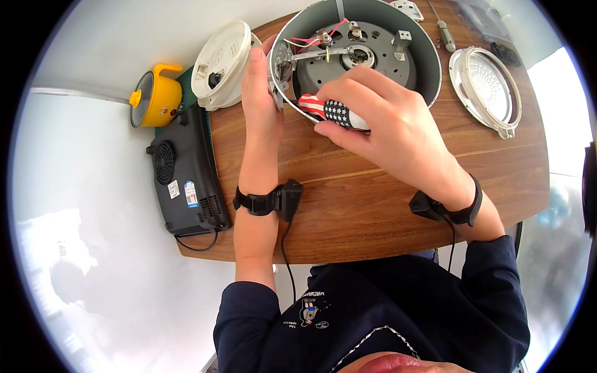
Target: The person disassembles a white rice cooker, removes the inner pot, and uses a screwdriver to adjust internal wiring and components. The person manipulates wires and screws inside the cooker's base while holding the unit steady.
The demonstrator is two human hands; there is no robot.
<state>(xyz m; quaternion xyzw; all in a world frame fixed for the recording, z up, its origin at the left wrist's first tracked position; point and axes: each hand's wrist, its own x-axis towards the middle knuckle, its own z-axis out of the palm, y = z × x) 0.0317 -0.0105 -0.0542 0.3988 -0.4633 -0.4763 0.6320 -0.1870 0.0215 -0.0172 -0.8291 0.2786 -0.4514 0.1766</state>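
Note:
A round grey metal cooker housing (433, 74) rests at the far middle of the table, its open side showing red and white wires, brackets and a perforated plate (367, 59). My left hand (261, 99) is closed against its left wall, with some fingers hidden behind my hand and the wall. In my right hand (385, 115) is a screwdriver with a thick star-and-stripe handle (336, 112), lying roughly sideways at the near left rim. Its tip is not visible. A light metal strip (311, 54) crosses the housing's inside, left of its centre.
A white round cover (227, 59) leans at the left. Beyond it are a yellow pot (163, 102) and a black appliance base (186, 168). At the right lie a white ring-shaped lid (491, 90) and another screwdriver (445, 35). Cables hang from both wrist straps.

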